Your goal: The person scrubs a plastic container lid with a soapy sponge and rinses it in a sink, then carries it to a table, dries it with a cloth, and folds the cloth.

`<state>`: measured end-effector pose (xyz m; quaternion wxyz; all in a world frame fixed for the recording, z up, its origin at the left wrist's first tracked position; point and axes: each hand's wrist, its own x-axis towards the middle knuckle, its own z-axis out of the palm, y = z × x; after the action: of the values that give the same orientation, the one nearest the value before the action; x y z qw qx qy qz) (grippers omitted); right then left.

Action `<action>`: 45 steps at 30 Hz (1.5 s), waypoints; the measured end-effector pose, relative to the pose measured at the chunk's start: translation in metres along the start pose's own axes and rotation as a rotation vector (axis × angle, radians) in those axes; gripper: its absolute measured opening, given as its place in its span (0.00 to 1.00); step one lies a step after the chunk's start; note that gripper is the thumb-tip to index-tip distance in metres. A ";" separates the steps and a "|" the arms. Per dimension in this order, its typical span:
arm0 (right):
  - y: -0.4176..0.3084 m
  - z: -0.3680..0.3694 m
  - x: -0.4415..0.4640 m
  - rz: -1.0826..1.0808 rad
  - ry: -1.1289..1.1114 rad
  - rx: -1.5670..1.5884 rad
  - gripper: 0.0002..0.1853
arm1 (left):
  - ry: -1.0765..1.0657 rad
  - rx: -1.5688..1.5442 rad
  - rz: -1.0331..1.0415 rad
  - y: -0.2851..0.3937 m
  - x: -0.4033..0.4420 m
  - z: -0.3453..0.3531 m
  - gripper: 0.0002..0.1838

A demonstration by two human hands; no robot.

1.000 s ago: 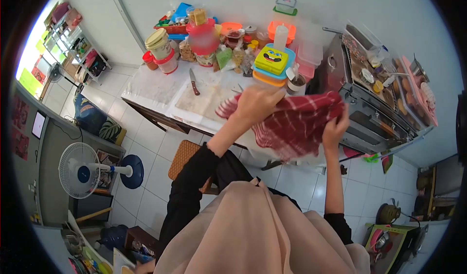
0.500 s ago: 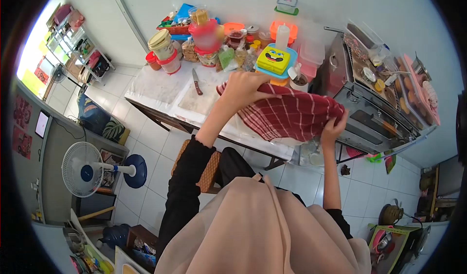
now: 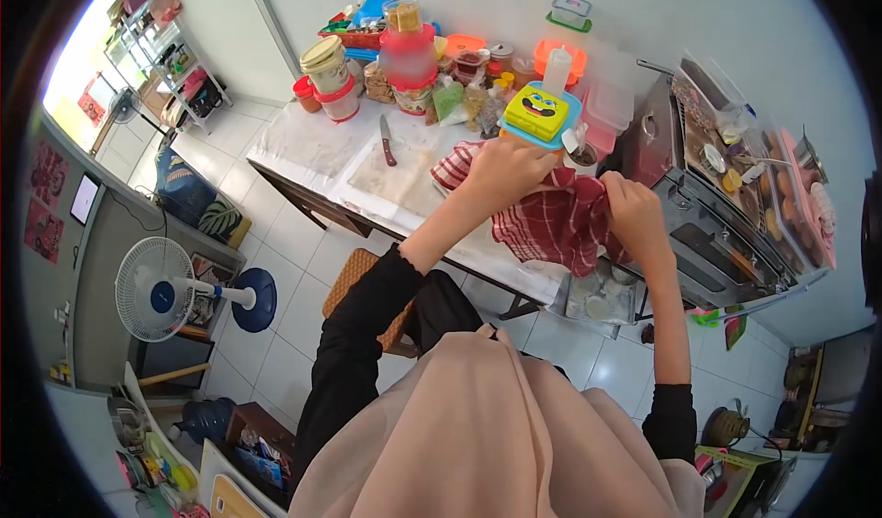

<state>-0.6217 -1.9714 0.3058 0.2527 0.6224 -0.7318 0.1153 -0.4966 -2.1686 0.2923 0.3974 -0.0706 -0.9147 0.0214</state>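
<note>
A red and white checked cloth [image 3: 556,219] hangs bunched between my two hands, above the right part of the white-covered table [image 3: 303,159]. My left hand [image 3: 513,170] is closed on its upper edge, with one end of the cloth trailing out to the left. My right hand [image 3: 634,207] grips the cloth's right side, fingers curled, in front of the oven. Just beyond the cloth sits a yellow cartoon-face box [image 3: 536,113] on a blue lid. A knife [image 3: 387,141] with a brown handle lies at the left on a pale board [image 3: 390,180].
Tubs, bags and jars line the wall, among them a cream-lidded bucket [image 3: 323,63]. A metal oven [image 3: 703,215] loaded with trays stands at the right. A woven stool [image 3: 354,288] is below the table's front edge, and a standing fan [image 3: 156,288] is at the left.
The cloth was stretched out wide and is now gathered and crumpled. My hands have come closer together, the left moving right. The view has shifted slightly.
</note>
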 end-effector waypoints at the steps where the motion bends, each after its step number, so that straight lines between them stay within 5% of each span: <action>1: 0.001 0.001 0.000 -0.018 0.037 0.034 0.11 | 0.024 0.014 -0.009 0.004 -0.001 0.001 0.19; 6: 0.014 0.002 -0.019 -0.010 0.054 0.067 0.11 | -0.035 0.009 -0.039 -0.008 -0.013 -0.021 0.21; 8: 0.014 0.001 -0.027 0.055 0.109 0.145 0.11 | -0.133 -0.032 -0.229 -0.028 -0.028 -0.026 0.20; 14: 0.010 -0.003 -0.036 0.127 0.168 0.224 0.11 | 0.317 -0.511 -0.446 -0.016 -0.049 -0.005 0.19; 16: 0.002 -0.014 -0.033 0.136 0.124 0.198 0.10 | 0.571 -0.729 -0.814 -0.011 -0.068 0.021 0.17; 17: -0.002 -0.017 -0.031 0.151 0.076 0.173 0.10 | 0.498 -0.917 -0.967 -0.003 -0.078 0.024 0.15; 24: -0.023 -0.023 -0.009 0.065 -0.054 -0.024 0.11 | 0.585 -0.932 -1.009 -0.010 -0.108 0.061 0.13; 28: -0.018 -0.012 -0.006 -0.001 -0.060 0.023 0.12 | 0.685 -0.854 -0.886 -0.031 -0.084 0.034 0.16; 34: -0.008 -0.017 -0.018 -0.014 -0.007 0.217 0.09 | 0.435 -0.452 -0.504 -0.038 -0.038 -0.027 0.24; 40: 0.015 -0.034 -0.022 0.367 0.199 0.460 0.12 | 0.498 -0.543 -0.648 -0.028 -0.036 -0.003 0.21; 42: 0.022 -0.039 -0.017 0.606 0.316 0.851 0.11 | 0.498 -0.607 -0.729 -0.020 -0.042 0.011 0.19; 44: 0.006 -0.040 0.003 0.629 0.375 1.023 0.12 | 0.538 -0.615 -0.854 -0.009 -0.054 0.027 0.16; 45: 0.001 -0.038 0.013 0.443 0.289 0.987 0.13 | 0.519 -0.693 -0.896 -0.007 -0.062 0.037 0.13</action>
<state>-0.6150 -1.9638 0.3447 -0.0010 0.4759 -0.6622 0.5788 -0.4825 -2.1843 0.2224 0.5312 0.1924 -0.6829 -0.4632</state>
